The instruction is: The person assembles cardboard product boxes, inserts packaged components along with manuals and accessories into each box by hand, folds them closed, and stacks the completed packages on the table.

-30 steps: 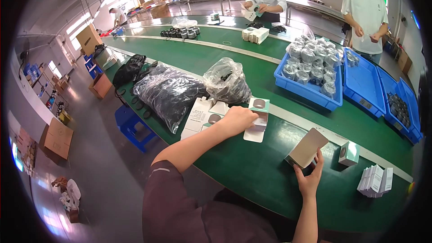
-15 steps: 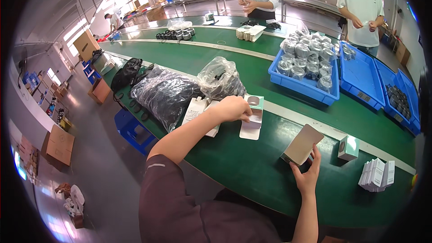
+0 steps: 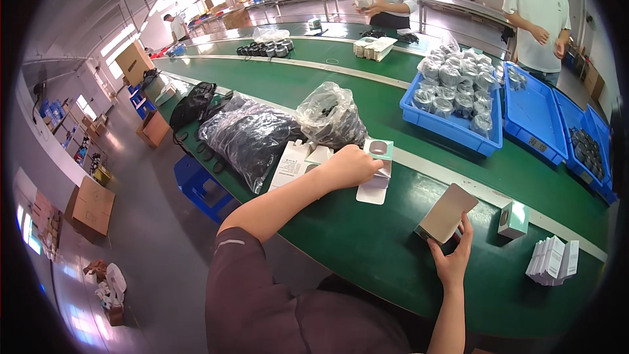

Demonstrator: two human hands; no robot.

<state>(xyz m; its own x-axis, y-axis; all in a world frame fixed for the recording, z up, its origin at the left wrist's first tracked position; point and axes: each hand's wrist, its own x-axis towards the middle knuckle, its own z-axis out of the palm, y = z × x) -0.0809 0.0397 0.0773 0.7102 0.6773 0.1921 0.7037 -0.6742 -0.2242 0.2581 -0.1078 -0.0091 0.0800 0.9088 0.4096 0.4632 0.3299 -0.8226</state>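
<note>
My left hand (image 3: 354,166), its fingers curled together, is at the left side of a small white and green box (image 3: 379,149) with a white flap folded down toward me. What its fingertips hold, if anything, is hidden. In my right hand (image 3: 452,255) is an open box (image 3: 445,215), tilted, its plain greyish-tan side and raised flap facing up; the thumb is at its lower end and the fingers along its right edge. Beneath my left forearm lie flattened white cartons (image 3: 288,165). Just behind stands a clear plastic bag (image 3: 329,115) with dark items inside.
A large clear bag of black things (image 3: 246,137) lies left. Right of my right hand stand a small green-white box (image 3: 513,220) and a stack of folded white papers (image 3: 552,261). Farther back, a blue tray (image 3: 452,132) holds wrapped round parts. Two people stand across the green table (image 3: 354,249).
The whole view has shifted slightly. My left hand has moved a little right, closer over the small box, its fingers more curled. My right hand keeps its box in nearly the same position.
</note>
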